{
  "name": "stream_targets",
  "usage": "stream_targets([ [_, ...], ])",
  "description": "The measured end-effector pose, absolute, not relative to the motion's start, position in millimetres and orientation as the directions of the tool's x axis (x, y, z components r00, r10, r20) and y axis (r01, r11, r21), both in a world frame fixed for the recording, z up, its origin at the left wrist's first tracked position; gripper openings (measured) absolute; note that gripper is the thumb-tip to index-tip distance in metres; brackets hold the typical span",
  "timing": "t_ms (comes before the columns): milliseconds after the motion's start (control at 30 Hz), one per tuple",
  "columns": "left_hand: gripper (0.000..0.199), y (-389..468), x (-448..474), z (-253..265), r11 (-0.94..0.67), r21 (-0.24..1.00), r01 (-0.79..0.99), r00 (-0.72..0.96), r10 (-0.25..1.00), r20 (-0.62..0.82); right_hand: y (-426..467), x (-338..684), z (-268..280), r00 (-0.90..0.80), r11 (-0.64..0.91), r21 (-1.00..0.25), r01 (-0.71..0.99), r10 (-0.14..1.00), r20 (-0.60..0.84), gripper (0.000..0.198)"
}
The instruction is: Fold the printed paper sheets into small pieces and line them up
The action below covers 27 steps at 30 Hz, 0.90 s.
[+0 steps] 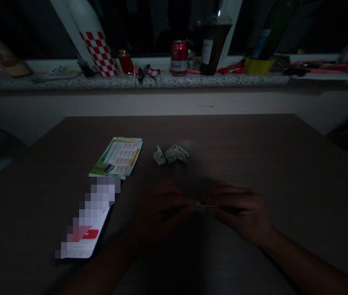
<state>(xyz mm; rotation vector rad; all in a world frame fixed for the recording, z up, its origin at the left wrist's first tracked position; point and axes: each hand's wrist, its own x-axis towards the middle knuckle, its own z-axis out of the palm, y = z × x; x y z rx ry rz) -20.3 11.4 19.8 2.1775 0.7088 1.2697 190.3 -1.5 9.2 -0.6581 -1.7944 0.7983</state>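
Low over the middle of the table, my left hand (164, 207) and my right hand (238, 207) face each other, fingertips pinched. Between them is a small folded piece of paper (201, 207), gripped from both sides; its edge points toward my right fingers. Poor light and the fingers hide most of its shape. Just beyond my left hand lie folded paper pieces (176, 153) with a printed pattern: a joined pair and a single one (159, 155) to its left. A stack of printed calendar cards (118, 157) rests farther left.
A lit phone (84, 241), partly blurred out, lies left of my left hand on the brown table (238, 139). Along the stone windowsill (149, 84) stand a checkered bottle (100, 53), a red can (179, 57), a dark cup (213, 49) and a green bottle (274, 30).
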Motion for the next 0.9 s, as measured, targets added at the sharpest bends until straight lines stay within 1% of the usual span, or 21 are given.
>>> stream_targets([
  [200,0.008,11.3,-20.6,21.3,-0.757,0.625,0.187,0.441,0.634,0.635,-0.2,191.6,8.7,-0.325,0.66,-0.75,0.045,0.72,0.614,0.02],
  [400,0.008,10.2,-22.9,20.4,-0.772,0.604,0.198,0.461,0.617,0.638,-0.5,191.9,8.2,-0.33,0.684,-0.726,0.071,0.703,0.63,0.024],
  [500,0.01,9.4,-24.8,19.8,-0.767,0.608,0.205,0.459,0.624,0.632,-0.7,191.8,9.6,-0.311,0.681,-0.728,0.086,0.712,0.629,0.024],
  [667,0.008,8.6,-25.4,22.4,-0.745,0.628,0.226,0.411,0.657,0.631,-1.6,193.3,12.1,-0.272,0.676,-0.728,0.114,0.726,0.631,0.024],
  [900,0.008,9.3,-25.0,25.0,-0.764,0.615,0.197,0.426,0.631,0.648,-3.5,193.5,15.4,-0.271,0.686,-0.721,0.1,0.716,0.644,0.023],
])
